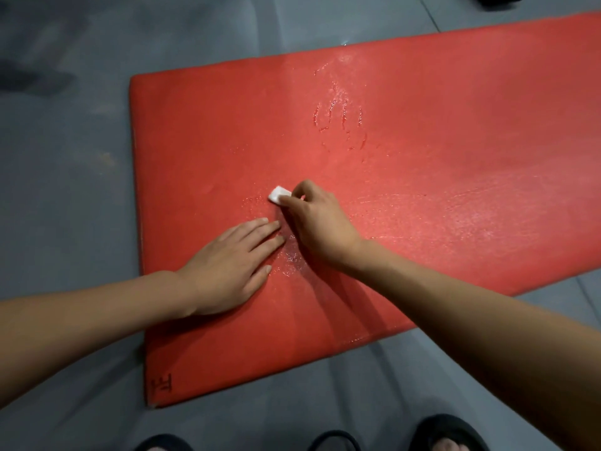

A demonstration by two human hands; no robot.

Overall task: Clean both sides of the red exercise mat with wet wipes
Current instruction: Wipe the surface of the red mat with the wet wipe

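My right hand (312, 219) pinches the folded wet wipe (279, 194) against the red mat (422, 151); beside it, my flat left hand (234, 262) probably steadies the mat.

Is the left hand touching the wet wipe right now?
Apart. The head view shows the left hand lying flat on the red mat, with bare mat between its fingertips and the wet wipe pinched by the right hand.

The floor (65, 190) is grey, laid in large tiles with thin seams showing at the far right and near right. Dark sandals sit at the near edge: one on a foot (452, 434) at the right, another (162, 444) further left. A dark object (500, 0) pokes in at the far right.
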